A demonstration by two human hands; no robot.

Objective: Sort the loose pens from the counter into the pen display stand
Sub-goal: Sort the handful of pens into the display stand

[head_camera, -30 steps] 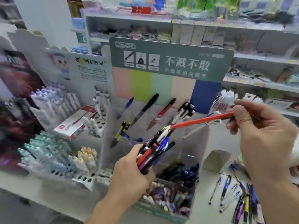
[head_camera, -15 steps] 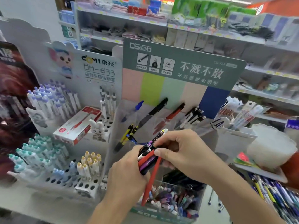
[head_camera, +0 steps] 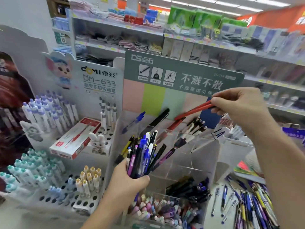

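left hand (head_camera: 127,182) grips pen bundle (head_camera: 142,156) | right hand (head_camera: 237,106) pinches slim red pens (head_camera: 193,111) (glossy)

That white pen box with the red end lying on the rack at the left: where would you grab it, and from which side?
Probably across its long sides near the middle, coming from above. The pen box lies flat and tilted on the white rack, top face bare, with pens crowding its left and far sides, so above looks clearest.
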